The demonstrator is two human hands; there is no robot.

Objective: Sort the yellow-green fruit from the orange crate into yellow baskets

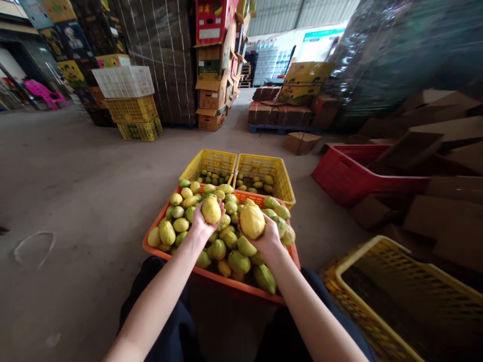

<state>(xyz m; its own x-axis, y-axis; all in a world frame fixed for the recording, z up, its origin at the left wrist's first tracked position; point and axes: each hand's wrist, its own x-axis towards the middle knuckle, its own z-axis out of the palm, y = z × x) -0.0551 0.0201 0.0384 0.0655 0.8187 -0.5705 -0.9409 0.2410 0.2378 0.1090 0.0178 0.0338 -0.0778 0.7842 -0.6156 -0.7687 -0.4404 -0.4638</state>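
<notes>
Palm up, my left hand (204, 222) cradles a smaller, smooth yellow lemon (211, 209). My right hand (268, 235) grips a larger, lumpy yellow lemon (252, 221) from its right side, with the fingers partly hidden behind it. Both hands are above an orange crate (241, 288), which stands in front of my knees and is heaped with green and yellow lemons (239, 262). The two held lemons are side by side and apart.
Beyond the crate stand two yellow crates (291, 197) with some lemons inside. A yellow basket (362, 247) is at the lower right, and a red bin (335, 173) with cardboard lies farther right. Stacked crates (138, 108) and cartons (211, 95) stand behind.
</notes>
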